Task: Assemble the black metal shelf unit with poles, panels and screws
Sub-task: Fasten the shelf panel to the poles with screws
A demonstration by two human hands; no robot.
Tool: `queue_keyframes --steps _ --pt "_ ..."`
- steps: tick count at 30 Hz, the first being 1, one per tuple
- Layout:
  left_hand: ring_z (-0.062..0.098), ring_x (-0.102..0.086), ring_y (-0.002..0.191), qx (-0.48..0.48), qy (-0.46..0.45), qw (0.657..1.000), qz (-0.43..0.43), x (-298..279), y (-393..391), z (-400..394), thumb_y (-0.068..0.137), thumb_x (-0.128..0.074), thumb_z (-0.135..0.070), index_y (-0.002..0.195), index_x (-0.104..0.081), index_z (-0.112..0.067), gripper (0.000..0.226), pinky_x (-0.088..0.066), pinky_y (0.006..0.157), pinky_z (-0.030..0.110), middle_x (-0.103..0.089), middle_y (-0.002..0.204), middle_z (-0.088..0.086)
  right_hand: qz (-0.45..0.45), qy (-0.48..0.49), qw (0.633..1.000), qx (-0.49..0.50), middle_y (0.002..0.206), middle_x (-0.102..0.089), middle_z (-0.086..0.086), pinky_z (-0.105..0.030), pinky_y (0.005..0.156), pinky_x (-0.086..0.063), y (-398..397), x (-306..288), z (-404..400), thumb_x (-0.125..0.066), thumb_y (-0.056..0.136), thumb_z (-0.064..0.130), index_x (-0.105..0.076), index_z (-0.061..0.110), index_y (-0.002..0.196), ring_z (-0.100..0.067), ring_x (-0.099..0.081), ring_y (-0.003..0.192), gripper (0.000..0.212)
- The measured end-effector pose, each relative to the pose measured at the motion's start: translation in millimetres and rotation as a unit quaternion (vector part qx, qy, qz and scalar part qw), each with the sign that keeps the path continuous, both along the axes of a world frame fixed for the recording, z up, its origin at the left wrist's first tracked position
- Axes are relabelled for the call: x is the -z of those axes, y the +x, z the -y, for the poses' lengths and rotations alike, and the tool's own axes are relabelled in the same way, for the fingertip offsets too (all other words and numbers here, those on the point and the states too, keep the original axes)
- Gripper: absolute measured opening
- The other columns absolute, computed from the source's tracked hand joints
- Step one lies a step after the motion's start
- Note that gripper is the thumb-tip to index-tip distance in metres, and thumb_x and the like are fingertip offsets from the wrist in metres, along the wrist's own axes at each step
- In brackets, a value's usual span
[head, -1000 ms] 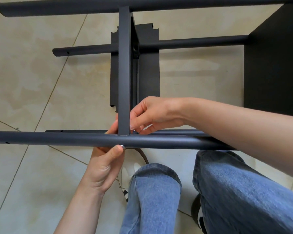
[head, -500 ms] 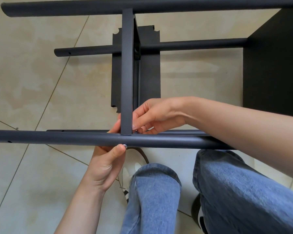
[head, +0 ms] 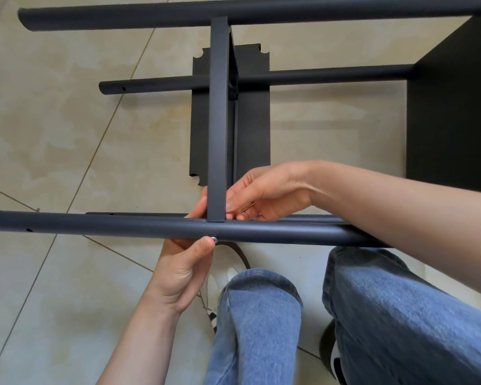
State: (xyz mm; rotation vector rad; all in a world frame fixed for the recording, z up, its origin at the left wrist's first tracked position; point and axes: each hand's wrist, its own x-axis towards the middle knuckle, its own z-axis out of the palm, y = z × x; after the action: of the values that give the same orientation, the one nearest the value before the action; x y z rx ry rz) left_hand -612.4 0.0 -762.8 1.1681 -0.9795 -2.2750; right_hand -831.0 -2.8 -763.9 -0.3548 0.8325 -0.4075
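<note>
The black shelf frame lies on its side on the tile floor. A near pole (head: 109, 227) runs left to right in front of me. A black panel (head: 218, 118), seen edge-on, meets that pole at its middle. My left hand (head: 182, 269) comes from below, its thumb on a small silver screw (head: 214, 239) at the pole's near side, fingers behind the pole. My right hand (head: 264, 191) pinches the panel's lower end just above the pole. A far top pole (head: 150, 15) and a middle pole (head: 156, 84) cross behind. Another panel (head: 456, 107) closes the frame on the right.
A loose flat black panel (head: 254, 112) with notched corners lies on the beige tiles under the frame. My knees in blue jeans (head: 261, 315) and my shoes sit just below the near pole. A lower pole (head: 139, 214) lies right behind the near one.
Hands and parts hold almost the same position; the view has shifted slightly, so the frame sits a little lower and to the right.
</note>
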Motion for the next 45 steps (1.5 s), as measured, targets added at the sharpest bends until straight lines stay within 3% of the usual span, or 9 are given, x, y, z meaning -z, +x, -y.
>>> queue_keyframes --steps 4,6,9,12,21,25,34,39,45 --pt "0.019 -0.068 0.113 -0.003 0.004 1.0 -0.003 0 1 0 0.054 -0.099 -0.035 0.123 -0.073 -0.028 0.073 -0.05 0.1 0.024 -0.074 0.116 0.004 -0.016 0.0 1.0 -0.024 0.072 -0.066 -0.002 -0.023 0.068 -0.056 3 -2 1 -0.063 0.092 0.017 -0.077 0.013 0.073 -0.01 -0.063 0.066 0.024" --pt "0.025 -0.064 0.121 -0.008 0.009 1.0 -0.007 2 1 0 0.053 -0.099 -0.034 0.124 -0.072 -0.027 0.076 -0.048 0.104 0.028 -0.071 0.123 0.008 -0.024 0.002 0.999 -0.027 0.07 -0.065 -0.001 -0.026 0.073 -0.055 7 -3 1 -0.064 0.093 0.021 -0.076 0.011 0.086 -0.01 -0.064 0.067 0.017" --pt "0.032 -0.057 0.13 -0.017 0.015 1.0 -0.011 4 2 0 0.052 -0.1 -0.034 0.127 -0.07 -0.025 0.081 -0.043 0.111 0.036 -0.067 0.13 0.013 -0.043 -0.016 0.999 -0.018 0.083 -0.062 -0.006 -0.029 0.08 -0.053 10 -1 1 -0.066 0.092 0.021 -0.073 0.012 0.093 -0.012 -0.061 0.072 0.012" --pt "0.025 -0.06 0.126 -0.006 0.009 1.0 -0.013 2 1 1 0.054 -0.099 -0.036 0.129 -0.068 -0.026 0.081 -0.044 0.109 0.032 -0.07 0.126 0.006 -0.059 -0.028 0.998 -0.024 0.086 -0.065 -0.004 -0.034 0.085 -0.048 4 -2 1 -0.066 0.092 0.02 -0.073 0.012 0.09 -0.015 -0.056 0.078 0.012" --pt "0.034 -0.056 0.128 0.004 -0.012 1.0 -0.006 1 2 1 0.058 -0.097 -0.036 0.141 -0.055 -0.013 0.096 -0.04 0.115 0.038 -0.066 0.13 0.013 -0.073 -0.055 0.994 -0.058 0.07 -0.062 0.002 -0.033 0.085 -0.048 8 -2 -1 -0.073 0.082 0.034 -0.074 0.023 0.061 -0.012 -0.06 0.073 0.023" --pt "0.033 -0.058 0.128 0.003 -0.035 0.999 0.011 0 3 1 0.059 -0.097 -0.037 0.135 -0.062 -0.018 0.086 -0.048 0.104 0.031 -0.067 0.13 0.015 -0.077 -0.066 0.994 -0.052 0.086 -0.058 -0.006 -0.037 0.093 -0.047 8 -3 -1 -0.072 0.087 0.032 -0.075 0.02 0.078 -0.017 -0.056 0.086 0.016" --pt "0.019 -0.067 0.115 -0.033 -0.13 0.987 0.089 3 5 -6 0.06 -0.093 -0.053 0.12 -0.074 -0.035 0.065 -0.051 0.097 0.026 -0.074 0.118 0.003 -0.091 -0.063 0.992 -0.061 0.082 -0.062 -0.001 -0.037 0.082 -0.05 -1 -4 -2 -0.067 0.091 0.026 -0.073 0.019 0.073 -0.015 -0.056 0.081 0.021" --pt "0.023 -0.066 0.117 -0.032 -0.133 0.986 0.099 3 6 -7 0.062 -0.091 -0.054 0.123 -0.072 -0.033 0.067 -0.051 0.099 0.029 -0.074 0.119 0.006 -0.084 -0.057 0.994 -0.039 0.089 -0.066 0.0 -0.036 0.084 -0.05 1 -2 -3 -0.065 0.095 0.023 -0.074 0.013 0.103 -0.012 -0.057 0.076 0.016" --pt "0.034 -0.061 0.125 -0.024 -0.132 0.986 0.098 5 8 -7 0.065 -0.09 -0.054 0.13 -0.067 -0.024 0.076 -0.044 0.112 0.045 -0.07 0.125 0.014 -0.111 -0.067 0.989 -0.071 0.07 -0.062 0.002 -0.029 0.074 -0.051 6 -5 1 -0.069 0.09 0.033 -0.075 0.022 0.067 -0.009 -0.059 0.068 0.026"
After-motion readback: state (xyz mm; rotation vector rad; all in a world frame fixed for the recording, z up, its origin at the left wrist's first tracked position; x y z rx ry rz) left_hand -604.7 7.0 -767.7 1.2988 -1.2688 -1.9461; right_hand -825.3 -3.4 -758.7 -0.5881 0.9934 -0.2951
